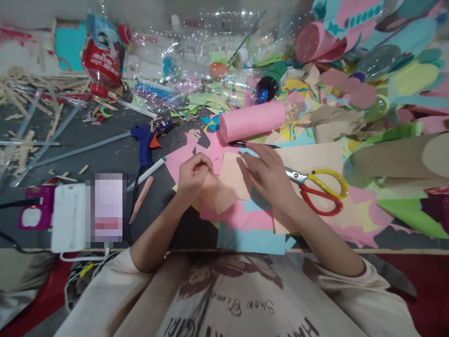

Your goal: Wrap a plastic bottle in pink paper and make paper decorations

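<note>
My left hand (195,177) is closed, its curled fingers pinching a small peach paper piece (221,195) that hangs to the right over the pink scraps. My right hand (268,175) is open, fingers spread, above another peach paper sheet (231,168); whether the fingertips touch it I cannot tell. Just right of that hand lie scissors (317,182) with one yellow and one red handle, their blades partly hidden behind it. Beyond both hands a bottle wrapped in pink paper (254,121) lies on its side, with a black pen (242,144) in front of it.
A blue glue gun (143,142) lies left of my hands near a white marker (152,172). Farther left are a phone (108,206), a white power bank (70,217) and wood sticks. Plastic bottles (103,56) and paper scraps crowd the back; a brown paper-covered cylinder (389,159) lies right.
</note>
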### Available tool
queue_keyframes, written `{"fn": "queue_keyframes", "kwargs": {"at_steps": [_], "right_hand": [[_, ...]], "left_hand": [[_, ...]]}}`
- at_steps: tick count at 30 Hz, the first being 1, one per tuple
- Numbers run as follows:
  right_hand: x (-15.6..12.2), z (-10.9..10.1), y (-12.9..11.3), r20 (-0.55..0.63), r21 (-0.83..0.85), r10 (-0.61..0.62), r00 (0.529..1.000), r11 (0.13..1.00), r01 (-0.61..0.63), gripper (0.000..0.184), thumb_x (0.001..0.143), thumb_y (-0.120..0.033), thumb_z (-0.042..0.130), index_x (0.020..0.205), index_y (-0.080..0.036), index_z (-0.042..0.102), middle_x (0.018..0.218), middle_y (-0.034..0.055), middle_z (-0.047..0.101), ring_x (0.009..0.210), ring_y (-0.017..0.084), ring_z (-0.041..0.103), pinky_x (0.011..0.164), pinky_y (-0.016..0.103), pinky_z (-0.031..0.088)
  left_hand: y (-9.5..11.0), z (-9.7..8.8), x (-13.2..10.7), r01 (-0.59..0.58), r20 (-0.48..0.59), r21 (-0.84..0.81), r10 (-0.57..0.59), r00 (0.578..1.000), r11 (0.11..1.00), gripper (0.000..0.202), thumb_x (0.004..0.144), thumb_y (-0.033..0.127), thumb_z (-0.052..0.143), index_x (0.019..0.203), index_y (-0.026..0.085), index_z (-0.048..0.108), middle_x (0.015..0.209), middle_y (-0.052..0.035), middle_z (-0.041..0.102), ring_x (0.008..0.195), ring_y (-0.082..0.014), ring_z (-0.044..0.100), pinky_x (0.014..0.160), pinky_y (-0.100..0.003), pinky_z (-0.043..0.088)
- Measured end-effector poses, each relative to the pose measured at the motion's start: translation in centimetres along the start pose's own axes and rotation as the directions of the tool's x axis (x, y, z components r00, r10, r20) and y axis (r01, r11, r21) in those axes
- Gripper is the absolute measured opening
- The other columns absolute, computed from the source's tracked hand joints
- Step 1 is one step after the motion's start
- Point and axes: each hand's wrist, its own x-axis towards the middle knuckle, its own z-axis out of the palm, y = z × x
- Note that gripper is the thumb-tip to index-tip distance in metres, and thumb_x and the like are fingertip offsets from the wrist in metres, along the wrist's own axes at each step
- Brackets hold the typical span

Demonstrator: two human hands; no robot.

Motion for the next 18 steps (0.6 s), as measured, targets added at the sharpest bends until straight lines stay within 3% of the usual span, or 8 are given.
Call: {"fn": "queue_keyframes", "kwargs": {"at_steps": [3, 6, 7, 9, 13, 18], "right_hand": [[0.9, 0.2, 1.3, 0.01, 0.004, 0.021, 1.0, 1.0, -0.021, 0.027, 0.093, -0.016, 0.045, 0.1, -0.023, 0.07, 0.118, 0.0095, 0.07, 0.115, 0.028, 0.061, 0.096, 0.046, 0.047], [1.9, -0.1, 3.1, 0.011, -0.039, 0.123, 0.992, 0.992, -0.122, 0.029, 0.089, -0.013, 0.046, 0.099, -0.021, 0.073, 0.105, 0.01, 0.074, 0.103, 0.029, 0.064, 0.091, 0.047, 0.047], [2.1, -0.2, 3.7, 0.02, -0.05, 0.136, 0.99, 0.99, -0.135, 0.029, 0.088, -0.013, 0.047, 0.097, -0.02, 0.073, 0.101, 0.0102, 0.074, 0.1, 0.03, 0.063, 0.09, 0.047, 0.047], [2.3, -0.1, 4.3, 0.037, -0.063, 0.14, 0.989, 0.989, -0.137, 0.026, 0.087, -0.013, 0.049, 0.093, -0.02, 0.074, 0.096, 0.0107, 0.072, 0.096, 0.03, 0.063, 0.087, 0.046, 0.047], [2.2, 0.2, 4.6, 0.046, -0.063, 0.102, 0.994, 0.993, -0.099, 0.023, 0.09, -0.017, 0.049, 0.09, -0.022, 0.071, 0.089, 0.0092, 0.069, 0.092, 0.029, 0.061, 0.083, 0.043, 0.047], [2.1, 0.4, 4.8, 0.077, -0.033, 0.022, 0.997, 0.999, -0.019, 0.021, 0.094, -0.021, 0.05, 0.094, -0.024, 0.07, 0.091, 0.0076, 0.069, 0.093, 0.026, 0.061, 0.086, 0.043, 0.046]], "left_hand": [[-0.6, 0.0, -0.3, -0.138, 0.173, 0.145, 0.113, 0.978, 0.98, 0.026, 0.07, 0.003, 0.044, 0.073, 0.019, 0.063, 0.075, -0.0001, 0.07, 0.069, -0.0131, 0.064, 0.065, -0.025, 0.051], [-1.0, 0.2, -0.9, -0.398, 0.464, 0.257, 0.248, 0.85, 0.881, 0.038, 0.078, 0.002, 0.043, 0.097, 0.021, 0.07, 0.112, -0.005, 0.075, 0.101, -0.0175, 0.069, 0.087, -0.031, 0.054], [-1.0, 0.3, -1.1, -0.468, 0.529, 0.297, 0.265, 0.807, 0.832, 0.042, 0.08, 0.001, 0.043, 0.105, 0.022, 0.069, 0.121, -0.0061, 0.072, 0.109, -0.0185, 0.068, 0.091, -0.034, 0.054], [-1.0, 0.5, -1.4, -0.553, 0.586, 0.396, 0.262, 0.767, 0.734, 0.048, 0.081, 0.0, 0.043, 0.117, 0.022, 0.066, 0.13, -0.0085, 0.067, 0.114, -0.0197, 0.067, 0.092, -0.036, 0.055], [-0.9, 0.4, -1.5, -0.592, 0.604, 0.519, 0.226, 0.765, 0.616, 0.047, 0.082, -0.001, 0.045, 0.12, 0.02, 0.064, 0.134, -0.01, 0.064, 0.107, -0.0199, 0.07, 0.092, -0.036, 0.055], [-1.3, 0.2, -1.1, -0.542, 0.568, 0.523, 0.205, 0.797, 0.658, 0.044, 0.085, 0.003, 0.047, 0.121, 0.022, 0.064, 0.135, -0.0085, 0.063, 0.112, -0.0197, 0.068, 0.095, -0.036, 0.054]]}}
